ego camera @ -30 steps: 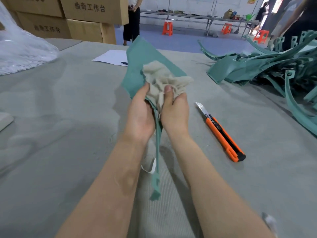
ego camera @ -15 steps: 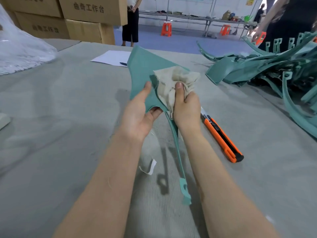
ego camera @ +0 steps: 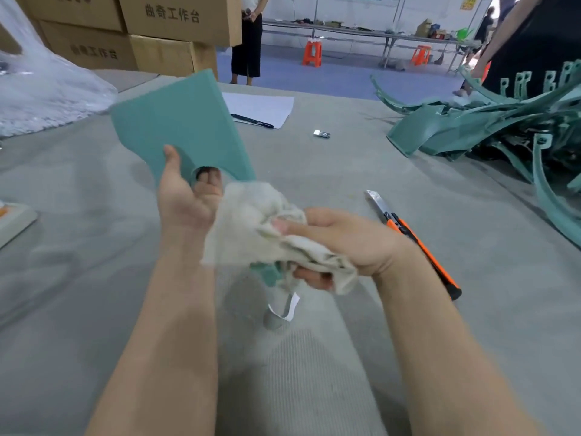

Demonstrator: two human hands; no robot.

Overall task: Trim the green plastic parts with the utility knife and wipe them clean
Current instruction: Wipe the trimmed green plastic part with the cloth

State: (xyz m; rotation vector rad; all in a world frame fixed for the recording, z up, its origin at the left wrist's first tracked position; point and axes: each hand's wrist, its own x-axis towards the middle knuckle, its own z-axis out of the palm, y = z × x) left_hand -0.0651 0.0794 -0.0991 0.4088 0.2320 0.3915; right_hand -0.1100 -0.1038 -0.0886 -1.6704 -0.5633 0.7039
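While the left hand (ego camera: pixel 185 199) holds the green plastic part (ego camera: pixel 182 127) up off the grey table (ego camera: pixel 471 309), its thumb lies flat along the near face and its fingers curl round the back, two fingertips (ego camera: pixel 213 177) showing at the curved notch in the part's lower edge. The right hand (ego camera: pixel 345 243) grips a bunched off-white rag (ego camera: pixel 251 228), thumb pressed on top and fingers curled beneath, and the rag is wrapped over the part's narrow lower strip, so that only a short piece of green shows under the cloth. The rag hides where the strip meets the broad panel. Just right of the right wrist, the orange utility knife (ego camera: pixel 418 243) lies on the table with its blade extended, its handle partly covered by the forearm. A small white scrap (ego camera: pixel 287 306) lies on the table below the hands. Beyond the held part sits a sheet of paper (ego camera: pixel 264 108) with a pen (ego camera: pixel 251 121) across it, and a heap of green parts (ego camera: pixel 471 127) fills the far right. Cardboard boxes (ego camera: pixel 176 17) and a clear plastic bag (ego camera: pixel 47 89) stand at the far left. The held part is a matte teal panel, broad and flat at the top and narrowing sharply toward the hands, tilted with its face to the camera.
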